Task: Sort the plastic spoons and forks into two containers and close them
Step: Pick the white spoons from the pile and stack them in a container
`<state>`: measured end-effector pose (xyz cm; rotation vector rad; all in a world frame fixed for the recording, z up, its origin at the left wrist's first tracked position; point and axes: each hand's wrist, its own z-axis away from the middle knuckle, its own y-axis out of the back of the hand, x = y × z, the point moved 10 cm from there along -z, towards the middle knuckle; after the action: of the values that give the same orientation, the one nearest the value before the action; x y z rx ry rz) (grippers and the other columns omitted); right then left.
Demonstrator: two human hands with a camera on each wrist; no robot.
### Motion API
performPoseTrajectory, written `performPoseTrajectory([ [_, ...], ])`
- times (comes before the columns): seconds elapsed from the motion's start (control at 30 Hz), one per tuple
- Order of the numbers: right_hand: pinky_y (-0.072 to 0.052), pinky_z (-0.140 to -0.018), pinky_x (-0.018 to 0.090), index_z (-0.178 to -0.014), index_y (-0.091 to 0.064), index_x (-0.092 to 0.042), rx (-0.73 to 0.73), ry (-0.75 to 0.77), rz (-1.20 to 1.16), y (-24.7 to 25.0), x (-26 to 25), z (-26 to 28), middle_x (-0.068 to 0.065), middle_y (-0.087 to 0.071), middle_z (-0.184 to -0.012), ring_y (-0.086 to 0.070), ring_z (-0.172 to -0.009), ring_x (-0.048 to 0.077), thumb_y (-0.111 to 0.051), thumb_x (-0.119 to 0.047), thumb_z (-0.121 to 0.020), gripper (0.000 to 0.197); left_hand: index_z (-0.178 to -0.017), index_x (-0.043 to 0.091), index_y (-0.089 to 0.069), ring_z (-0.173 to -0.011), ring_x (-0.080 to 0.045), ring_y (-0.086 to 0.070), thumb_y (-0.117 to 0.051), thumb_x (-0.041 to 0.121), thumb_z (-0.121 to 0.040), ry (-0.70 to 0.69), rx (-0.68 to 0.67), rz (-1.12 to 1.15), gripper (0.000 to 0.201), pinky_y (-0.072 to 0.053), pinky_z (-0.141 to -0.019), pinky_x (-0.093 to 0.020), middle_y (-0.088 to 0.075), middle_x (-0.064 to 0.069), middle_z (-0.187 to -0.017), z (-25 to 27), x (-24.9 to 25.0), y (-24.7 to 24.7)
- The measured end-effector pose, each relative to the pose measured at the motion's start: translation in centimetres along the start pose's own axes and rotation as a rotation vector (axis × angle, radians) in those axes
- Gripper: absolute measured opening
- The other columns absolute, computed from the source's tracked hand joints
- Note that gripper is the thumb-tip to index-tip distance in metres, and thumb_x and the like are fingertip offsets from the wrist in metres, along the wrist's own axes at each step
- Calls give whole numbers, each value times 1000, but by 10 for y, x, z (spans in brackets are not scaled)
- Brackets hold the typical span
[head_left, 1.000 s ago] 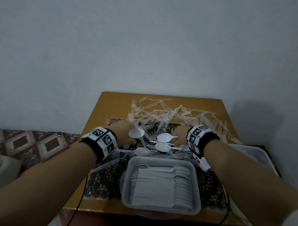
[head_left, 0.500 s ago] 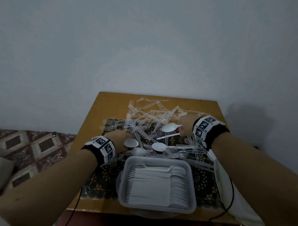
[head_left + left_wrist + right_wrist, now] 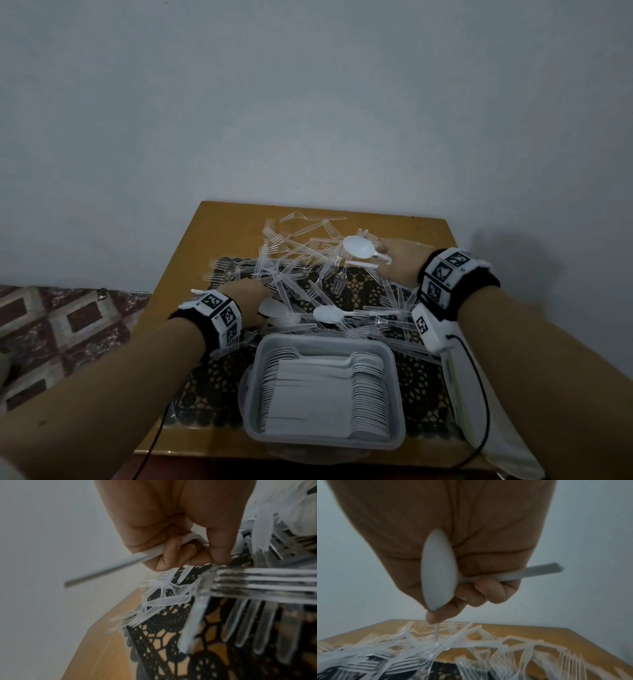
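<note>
A shallow rectangular translucent plastic container (image 3: 394,387) with rounded corners sits at the near edge of the square wooden table (image 3: 219,226), on a black lace mat (image 3: 212,380). Inside it lie neat overlapping rows of white plastic spoons (image 3: 318,394), bowls fanned along both sides and flat handles crossing the middle. A second white container (image 3: 493,442) shows only as an edge under the right forearm; its contents cannot be seen.

Beyond the container spreads a loose heap of clear, glossy plastic forks (image 3: 308,267) with thin tines, tangled over mat and tabletop. One stray white spoon (image 3: 327,313) lies in the heap just behind the container.

The left hand (image 3: 250,301) rests low at the heap's left edge, fingers curled round the flat handle of a white spoon (image 3: 109,568). The right hand (image 3: 400,260) is over the far right of the heap, fingers and thumb closed on another white spoon (image 3: 439,569), its smooth oval bowl pointing left.

Both wrists wear black bands (image 3: 459,277) bearing black-and-white square marker tags; no legible words.
</note>
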<state>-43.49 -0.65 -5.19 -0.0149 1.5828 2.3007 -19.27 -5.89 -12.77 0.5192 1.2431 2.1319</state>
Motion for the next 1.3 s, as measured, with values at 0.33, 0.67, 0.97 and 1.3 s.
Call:
performPoseTrajectory([
  [0.33,-46,-61,18,-101,-58,-17,-9,71,-51,-47,-27,-17,1,-59,-84,-58,-76,24,-46,-20,-99,13,-106,15,-65,-93,-20,-63,-60,36,-92,55,6,34,25,-51,-77,-30,-67,-3,-102,3,-11,-3],
  [0.67,-45,-59,31,-86,-73,-3,-215,32,-101,-89,-26,-34,13,-67,-75,-55,-62,23,-74,-38,-81,35,-107,18,-69,-97,-19,-59,-65,37,-90,51,11,-3,25,-51,-83,-32,-67,-3,-105,1,-15,-5],
  [0.97,-47,-55,23,-82,-78,-17,-232,64,-104,-95,-22,-34,1,-74,-77,-62,-63,15,-77,-35,-79,18,-118,21,-55,-100,-21,-45,-55,34,-96,64,83,158,26,-40,-84,-34,-55,-4,-110,2,-20,2],
  [1.3,-60,-70,32,-88,-79,-17,-230,67,14,-98,-19,-35,-2,-74,-84,-69,-76,18,-75,-31,-82,16,-107,18,-66,-105,-23,-50,-56,31,-95,49,10,-39,21,-45,-89,-34,-65,-5,-109,-1,-15,-8],
])
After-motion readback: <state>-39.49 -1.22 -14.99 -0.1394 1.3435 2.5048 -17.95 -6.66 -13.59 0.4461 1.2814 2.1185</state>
